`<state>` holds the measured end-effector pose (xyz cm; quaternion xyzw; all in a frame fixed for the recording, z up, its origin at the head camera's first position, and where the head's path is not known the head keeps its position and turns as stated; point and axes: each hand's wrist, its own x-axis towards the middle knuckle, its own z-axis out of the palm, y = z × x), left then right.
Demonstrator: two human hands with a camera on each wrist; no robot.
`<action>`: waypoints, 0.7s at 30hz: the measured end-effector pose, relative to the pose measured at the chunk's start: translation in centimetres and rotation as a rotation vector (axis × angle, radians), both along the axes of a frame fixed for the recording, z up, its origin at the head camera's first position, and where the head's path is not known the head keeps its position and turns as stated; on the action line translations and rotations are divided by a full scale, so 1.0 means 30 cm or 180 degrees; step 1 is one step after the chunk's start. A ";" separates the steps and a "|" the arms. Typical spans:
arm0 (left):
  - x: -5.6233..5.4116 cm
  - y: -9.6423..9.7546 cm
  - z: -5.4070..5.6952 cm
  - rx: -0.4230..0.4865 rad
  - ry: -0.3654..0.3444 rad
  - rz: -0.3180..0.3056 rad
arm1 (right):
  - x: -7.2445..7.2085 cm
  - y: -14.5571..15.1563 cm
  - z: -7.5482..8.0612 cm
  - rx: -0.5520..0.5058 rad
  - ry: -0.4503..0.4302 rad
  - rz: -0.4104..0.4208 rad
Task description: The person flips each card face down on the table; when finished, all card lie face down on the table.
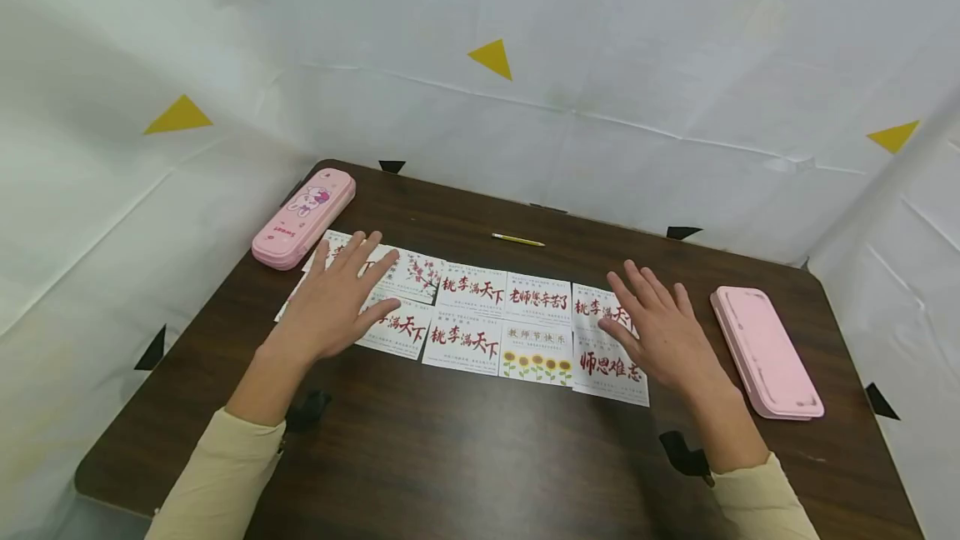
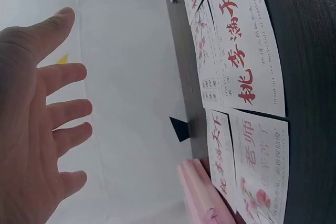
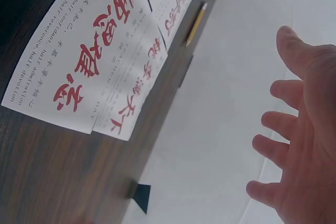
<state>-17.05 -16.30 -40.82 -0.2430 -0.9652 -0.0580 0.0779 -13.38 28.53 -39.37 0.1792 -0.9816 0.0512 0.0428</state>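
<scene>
White cards [image 1: 461,345] with red lettering lie in two rows across the middle of the frame, their edges meeting or overlapping in places, with slivers of dark wood between some. Both hands are released, fingers spread and holding nothing: the left hand [image 1: 330,298] over the cards at centre left, the right hand [image 1: 660,336] over the row's right end. Their height above the cards is hard to judge from the head view. Any straightening would likely go best with light, flat fingertips, one card at a time, since a thin card may drag its neighbour. Brown wood-grain makes up the surface [image 1: 450,457], with a pink case [image 1: 303,219] at its upper left, a second pink case [image 1: 768,352] at right and a yellow pencil [image 1: 517,240] above the rows. Pale sheeting [image 1: 637,23], marked with yellow triangles [image 1: 491,59], fills the upper frame.
</scene>
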 end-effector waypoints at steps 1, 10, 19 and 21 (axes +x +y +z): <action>0.000 -0.005 -0.003 0.0043 -0.0006 0.0016 | 0.000 0.001 0.000 0.0003 -0.0002 0.0001; 0.006 -0.108 -0.047 0.0972 0.0186 0.1085 | -0.007 -0.039 0.016 -0.0558 -0.0048 -0.0028; -0.049 -0.170 -0.139 0.1273 -0.0207 0.1629 | -0.079 -0.331 -0.051 -0.2558 -0.0805 0.0275; -0.061 -0.167 -0.158 0.1142 -0.0298 0.1595 | -0.104 -0.422 -0.079 -0.3096 -0.1268 0.0320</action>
